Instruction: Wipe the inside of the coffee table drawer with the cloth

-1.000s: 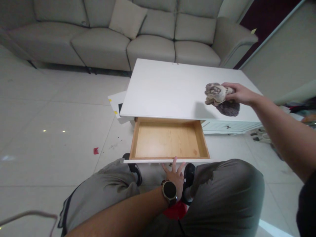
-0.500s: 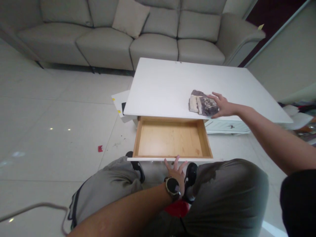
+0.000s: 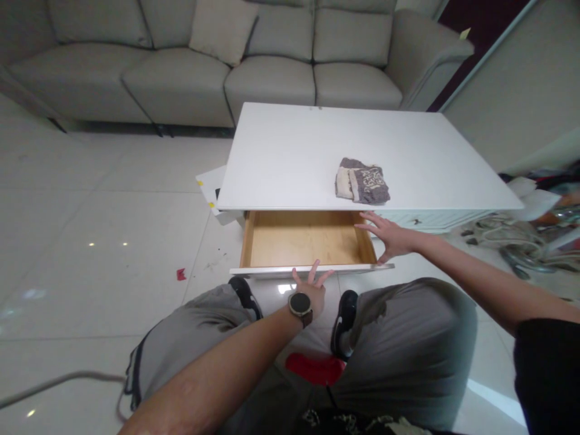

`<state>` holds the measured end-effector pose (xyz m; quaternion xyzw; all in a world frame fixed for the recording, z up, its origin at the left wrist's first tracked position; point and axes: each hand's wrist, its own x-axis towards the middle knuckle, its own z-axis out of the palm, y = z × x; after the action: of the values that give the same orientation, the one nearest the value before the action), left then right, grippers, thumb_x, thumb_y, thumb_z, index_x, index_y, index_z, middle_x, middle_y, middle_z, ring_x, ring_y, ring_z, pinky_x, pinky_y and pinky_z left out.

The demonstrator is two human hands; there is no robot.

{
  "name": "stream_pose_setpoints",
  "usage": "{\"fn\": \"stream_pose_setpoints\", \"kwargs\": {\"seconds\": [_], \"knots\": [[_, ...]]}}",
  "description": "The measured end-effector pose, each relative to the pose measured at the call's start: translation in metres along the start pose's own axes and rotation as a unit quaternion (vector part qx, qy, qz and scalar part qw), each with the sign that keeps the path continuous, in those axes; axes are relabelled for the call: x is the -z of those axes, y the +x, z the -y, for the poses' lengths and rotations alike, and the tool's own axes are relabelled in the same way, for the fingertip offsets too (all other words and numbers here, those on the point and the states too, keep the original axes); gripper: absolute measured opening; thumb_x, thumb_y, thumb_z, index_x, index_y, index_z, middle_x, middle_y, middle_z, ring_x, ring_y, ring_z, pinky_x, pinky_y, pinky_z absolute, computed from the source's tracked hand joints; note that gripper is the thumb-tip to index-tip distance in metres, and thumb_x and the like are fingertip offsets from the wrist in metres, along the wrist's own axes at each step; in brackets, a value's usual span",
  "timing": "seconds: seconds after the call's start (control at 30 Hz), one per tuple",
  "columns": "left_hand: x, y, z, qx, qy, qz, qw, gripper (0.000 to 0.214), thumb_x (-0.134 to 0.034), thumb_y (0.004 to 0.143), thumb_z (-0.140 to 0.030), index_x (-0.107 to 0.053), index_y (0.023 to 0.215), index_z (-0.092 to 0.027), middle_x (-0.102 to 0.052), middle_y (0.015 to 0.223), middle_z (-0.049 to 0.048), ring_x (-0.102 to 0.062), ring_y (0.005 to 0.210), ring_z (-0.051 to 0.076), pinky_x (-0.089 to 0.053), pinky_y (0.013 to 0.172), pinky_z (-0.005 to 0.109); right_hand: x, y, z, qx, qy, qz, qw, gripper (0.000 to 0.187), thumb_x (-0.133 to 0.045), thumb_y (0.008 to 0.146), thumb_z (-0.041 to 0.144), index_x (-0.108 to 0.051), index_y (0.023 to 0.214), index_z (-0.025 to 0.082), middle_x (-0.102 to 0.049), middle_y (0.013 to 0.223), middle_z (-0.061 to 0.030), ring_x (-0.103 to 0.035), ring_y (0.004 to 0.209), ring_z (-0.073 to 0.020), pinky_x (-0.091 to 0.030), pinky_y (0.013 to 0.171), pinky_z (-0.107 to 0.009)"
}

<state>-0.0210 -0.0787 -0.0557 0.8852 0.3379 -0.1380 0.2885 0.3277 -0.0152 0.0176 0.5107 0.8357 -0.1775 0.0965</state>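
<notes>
A wooden drawer (image 3: 299, 238) with a white front (image 3: 263, 271) stands pulled out of a white coffee table (image 3: 290, 151), and its visible inside holds nothing. My left hand (image 3: 312, 293), with a watch on its wrist, is at the middle of the drawer front; its fingers are spread over the top edge. Over the drawer's right side, my right hand (image 3: 393, 237) has its fingers apart, near the front right corner, and holds nothing. A folded grey and cream towel (image 3: 362, 181) lies on the tabletop close to the front edge, beyond my right hand.
Behind the table runs a grey sofa (image 3: 272, 84) with a cushion (image 3: 222, 30). A second drawer front (image 3: 435, 222) is at the table's right. My legs flank the drawer, with a red object (image 3: 315, 368) between them. A red scrap (image 3: 181, 275) lies on the floor; clutter (image 3: 525, 238) sits at right.
My right hand has left the towel and come down toward me to the drawer's right side. The drawer has slid partly inward, my left hand still at its front. The view has shifted slightly.
</notes>
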Motion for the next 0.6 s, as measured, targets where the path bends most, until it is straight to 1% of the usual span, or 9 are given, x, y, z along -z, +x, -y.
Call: {"fn": "stream_pose_setpoints", "kwargs": {"seconds": [0.07, 0.13, 0.23, 0.33, 0.4, 0.47, 0.53, 0.6], "knots": [[0.011, 0.006, 0.002, 0.009, 0.039, 0.002, 0.999, 0.048, -0.038, 0.094, -0.005, -0.076, 0.112, -0.030, -0.016, 0.171, -0.0109, 0.010, 0.158, 0.035, 0.003, 0.108, 0.086, -0.019, -0.001, 0.006, -0.027, -0.011, 0.009, 1.000, 0.126, -0.088, 0.062, 0.056, -0.020, 0.164, 0.028, 0.001, 0.172, -0.0169, -0.001, 0.156, -0.0454, -0.021, 0.116, -0.071], [0.021, 0.009, 0.004, 0.005, 0.068, -0.007, 0.998, 0.048, -0.040, 0.092, -0.003, -0.075, 0.115, -0.027, -0.015, 0.172, -0.0095, 0.009, 0.158, 0.038, 0.000, 0.108, 0.087, -0.033, -0.001, 0.009, -0.048, -0.024, 0.003, 0.999, 0.128, -0.090, 0.059, 0.050, -0.020, 0.164, 0.029, 0.002, 0.173, -0.0170, -0.001, 0.156, -0.0449, -0.022, 0.116, -0.070], [0.033, 0.010, 0.005, -0.004, 0.093, -0.010, 0.996, 0.045, -0.045, 0.090, -0.003, -0.074, 0.116, -0.024, -0.015, 0.172, -0.0070, 0.006, 0.157, 0.042, -0.006, 0.107, 0.088, -0.046, 0.003, 0.011, -0.060, -0.042, -0.019, 0.997, 0.127, -0.089, 0.058, 0.043, -0.020, 0.164, 0.029, 0.000, 0.173, -0.0174, -0.006, 0.157, -0.0434, -0.023, 0.116, -0.067], [0.044, 0.008, 0.003, -0.020, 0.084, -0.006, 0.996, 0.042, -0.044, 0.092, -0.007, -0.075, 0.114, -0.025, -0.015, 0.172, -0.0072, 0.002, 0.157, 0.044, -0.010, 0.103, 0.092, -0.052, 0.007, 0.012, -0.054, -0.071, -0.060, 0.994, 0.125, -0.087, 0.058, 0.036, -0.021, 0.164, 0.028, -0.001, 0.173, -0.0166, -0.007, 0.157, -0.0405, -0.023, 0.118, -0.063], [0.048, 0.005, -0.001, -0.030, 0.068, -0.013, 0.997, 0.042, -0.041, 0.096, -0.011, -0.074, 0.117, -0.025, -0.016, 0.172, -0.0034, -0.003, 0.157, 0.044, -0.013, 0.104, 0.092, -0.054, 0.009, 0.012, -0.050, -0.093, -0.089, 0.990, 0.125, -0.086, 0.056, 0.035, -0.022, 0.164, 0.028, -0.001, 0.173, -0.0162, -0.007, 0.157, -0.0397, -0.020, 0.119, -0.061], [0.049, -0.001, -0.008, -0.024, 0.051, -0.018, 0.998, 0.040, -0.042, 0.097, -0.016, -0.072, 0.123, -0.023, -0.018, 0.172, 0.0037, -0.007, 0.156, 0.045, -0.016, 0.107, 0.089, -0.055, 0.009, 0.012, -0.058, -0.109, -0.113, 0.986, 0.127, -0.086, 0.055, 0.036, -0.023, 0.164, 0.027, -0.002, 0.173, -0.0163, -0.006, 0.157, -0.0397, -0.017, 0.119, -0.061], [0.047, -0.009, -0.014, -0.014, 0.038, -0.006, 0.999, 0.039, -0.047, 0.096, -0.021, -0.070, 0.128, -0.021, -0.020, 0.171, 0.0094, -0.011, 0.156, 0.046, -0.019, 0.111, 0.085, -0.055, 0.010, 0.012, -0.074, -0.116, -0.136, 0.981, 0.127, -0.085, 0.054, 0.036, -0.022, 0.164, 0.027, -0.004, 0.173, -0.0164, -0.007, 0.158, -0.0387, -0.016, 0.120, -0.059], [0.042, -0.018, -0.019, -0.013, 0.024, 0.012, 1.000, 0.040, -0.052, 0.094, -0.023, -0.070, 0.129, -0.021, -0.026, 0.169, 0.0111, -0.017, 0.154, 0.047, -0.023, 0.113, 0.081, -0.055, 0.010, 0.011, -0.090, -0.119, -0.158, 0.976, 0.126, -0.084, 0.056, 0.034, -0.020, 0.164, 0.026, -0.007, 0.173, -0.0162, -0.009, 0.158, -0.0370, -0.017, 0.120, -0.057]]}}
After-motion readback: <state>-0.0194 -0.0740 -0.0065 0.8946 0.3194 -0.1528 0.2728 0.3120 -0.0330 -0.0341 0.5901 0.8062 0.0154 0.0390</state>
